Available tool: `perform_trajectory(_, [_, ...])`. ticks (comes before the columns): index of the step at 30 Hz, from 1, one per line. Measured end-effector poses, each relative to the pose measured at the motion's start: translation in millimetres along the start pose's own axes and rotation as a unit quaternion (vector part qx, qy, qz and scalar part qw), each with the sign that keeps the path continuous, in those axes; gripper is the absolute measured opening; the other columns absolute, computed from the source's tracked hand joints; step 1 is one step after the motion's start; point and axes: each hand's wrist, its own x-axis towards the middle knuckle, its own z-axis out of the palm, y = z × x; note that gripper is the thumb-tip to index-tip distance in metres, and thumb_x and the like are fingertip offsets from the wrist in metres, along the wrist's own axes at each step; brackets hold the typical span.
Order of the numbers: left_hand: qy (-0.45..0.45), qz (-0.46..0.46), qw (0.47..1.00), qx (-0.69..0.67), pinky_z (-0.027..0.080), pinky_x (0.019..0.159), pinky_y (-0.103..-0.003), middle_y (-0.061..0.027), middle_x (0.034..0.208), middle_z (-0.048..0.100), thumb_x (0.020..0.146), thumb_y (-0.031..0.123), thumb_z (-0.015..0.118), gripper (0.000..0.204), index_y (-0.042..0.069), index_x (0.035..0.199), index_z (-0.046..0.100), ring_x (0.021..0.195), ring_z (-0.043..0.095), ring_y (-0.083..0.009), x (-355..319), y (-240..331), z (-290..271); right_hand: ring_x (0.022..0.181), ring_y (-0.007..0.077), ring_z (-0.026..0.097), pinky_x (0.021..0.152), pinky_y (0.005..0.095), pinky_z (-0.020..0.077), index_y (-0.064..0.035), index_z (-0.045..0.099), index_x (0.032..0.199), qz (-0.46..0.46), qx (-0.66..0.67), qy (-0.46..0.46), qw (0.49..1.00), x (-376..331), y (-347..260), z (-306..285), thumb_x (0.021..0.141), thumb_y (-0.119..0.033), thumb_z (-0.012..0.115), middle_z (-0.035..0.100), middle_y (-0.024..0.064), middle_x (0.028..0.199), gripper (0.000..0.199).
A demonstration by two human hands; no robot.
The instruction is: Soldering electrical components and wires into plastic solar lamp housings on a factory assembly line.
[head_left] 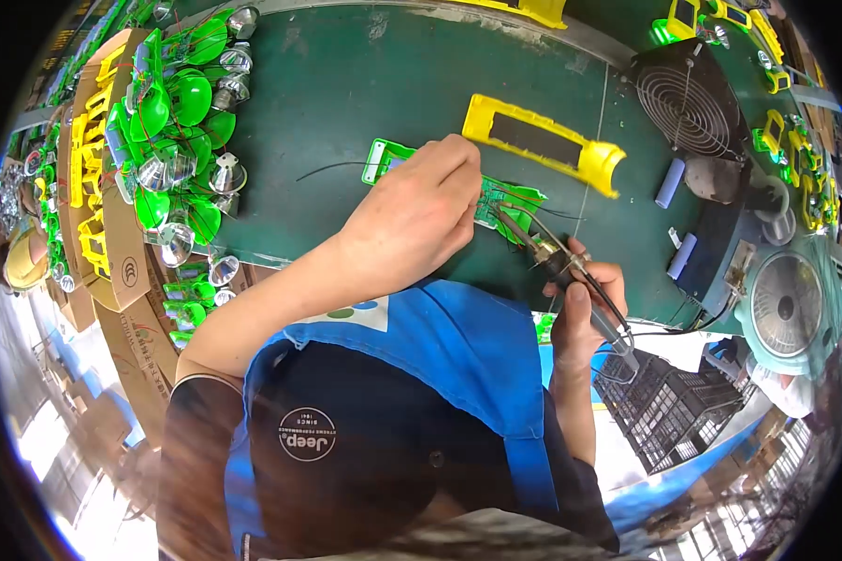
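Note:
A green plastic housing [389, 154] with a circuit board [489, 208] and thin dark wires lies on the dark green worktop [346, 75]. My left hand [416, 210] is over the housing's middle, covering it. Its fingers are curled together, and what they pinch is hidden beneath them. In my right hand [589, 304] is a soldering iron [559, 267], gripped like a pen. The iron's tip is at the right part of the board, where its exact contact is too small to tell. Just beyond lies a yellow plastic casing [592, 165] with a dark panel.
At left, green lamp parts [193, 97] with shiny reflectors are heaped beside a cardboard box [112, 271] of yellow casings. Two bluish-purple cylindrical cells [669, 182] lie at right, near a black fan [688, 98] and a round greenish fan [784, 304]. A black crate [669, 411] stands below.

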Motion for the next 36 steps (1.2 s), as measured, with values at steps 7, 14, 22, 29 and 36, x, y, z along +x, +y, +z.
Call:
perform_trajectory(7, [-0.028,-0.007,0.999,0.025,0.047,0.065,-0.039,-0.0124,0.094,0.052,0.067,-0.01,0.061,0.02,0.0,0.079,0.049,0.079,0.055,-0.0313,1.5,3.4,-2.9,0.063,0.0145,0.064,0.108,0.0541,0.0329,-0.0015,0.05,0.094,-0.019,-0.028,-0.043,0.999,0.5,-1.2,-2.5,0.088,-0.023,0.067,0.062,0.0073,0.065,0.027])
perform_trajectory(14, [-0.015,0.003,1.0,0.022,0.046,0.065,-0.039,-0.0126,0.091,0.05,0.067,-0.01,0.06,0.02,0.0,0.078,0.047,0.078,0.054,-0.0312,0.8,0.8,0.9,0.063,0.014,0.064,0.107,0.0553,0.0325,-0.0024,0.05,0.091,-0.046,-0.051,-0.057,0.996,2.8,-1.8,-1.9,0.086,-0.022,0.068,0.062,0.0074,0.063,0.027])
perform_trajectory(22, [-0.054,0.012,0.997,0.061,0.046,0.068,-0.041,-0.0133,0.09,0.049,0.067,-0.009,0.06,0.021,0.0,0.079,0.047,0.08,0.053,-0.0324,4.4,5.9,-4.5,0.06,0.0134,0.061,0.105,0.0568,0.0343,-0.0026,0.051,0.088,-0.096,-0.078,-0.08,0.989,5.6,3.2,-5.9,0.079,-0.006,0.062,0.058,0.0045,0.06,0.014])
perform_trajectory(29, [-0.054,-0.013,0.998,0.043,0.046,0.068,-0.041,-0.0133,0.088,0.048,0.067,-0.009,0.06,0.02,0.0,0.08,0.047,0.08,0.053,-0.0326,5.1,4.5,-4.6,0.065,0.016,0.064,0.106,0.0552,0.0344,-0.0013,0.049,0.093,-0.062,-0.016,-0.023,0.998,0.9,4.1,-3.7,0.087,-0.028,0.067,0.063,0.0101,0.064,0.033])
perform_trajectory(36, [-0.05,-0.014,0.998,0.035,0.045,0.067,-0.04,-0.0128,0.09,0.049,0.066,-0.01,0.059,0.02,0.0,0.08,0.047,0.079,0.052,-0.0319,5.2,4.1,-4.1,0.068,0.0161,0.063,0.105,0.0501,0.036,-0.0011,0.051,0.096,-0.06,-0.011,-0.015,0.998,5.1,0.2,-7.8,0.088,-0.029,0.066,0.062,0.0105,0.069,0.033])
